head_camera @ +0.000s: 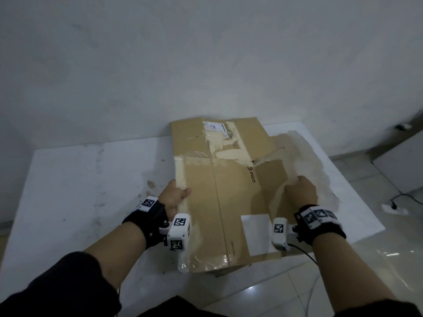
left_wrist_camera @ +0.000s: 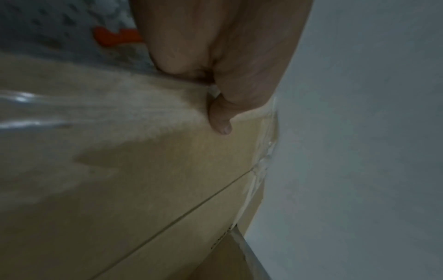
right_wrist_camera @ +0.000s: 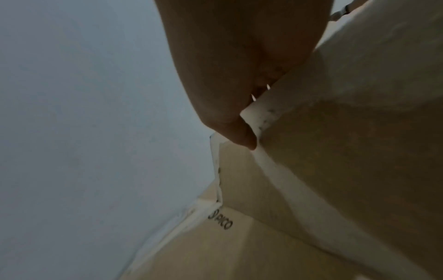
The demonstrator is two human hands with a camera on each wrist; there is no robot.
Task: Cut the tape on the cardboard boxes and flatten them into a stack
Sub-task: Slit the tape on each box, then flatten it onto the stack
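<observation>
A flattened brown cardboard box [head_camera: 229, 191] with torn labels and clear tape lies on a white table [head_camera: 80, 179]. My left hand [head_camera: 174, 195] grips its left edge, thumb on top [left_wrist_camera: 220, 121] and fingers under the board [left_wrist_camera: 143, 180]. My right hand [head_camera: 299, 191] holds the box's right flap, which is torn and tape-covered [head_camera: 304, 156]; its thumb [right_wrist_camera: 239, 136] presses the flap's edge [right_wrist_camera: 335, 151]. "PICO" is printed on the panel [right_wrist_camera: 220, 221] between the hands.
A pale wall [head_camera: 206, 53] rises right behind the table. Shiny floor tiles [head_camera: 343, 271] show at the lower right. A white block with a black cable [head_camera: 393, 205] lies on the floor to the right, and a board leans there [head_camera: 400, 161].
</observation>
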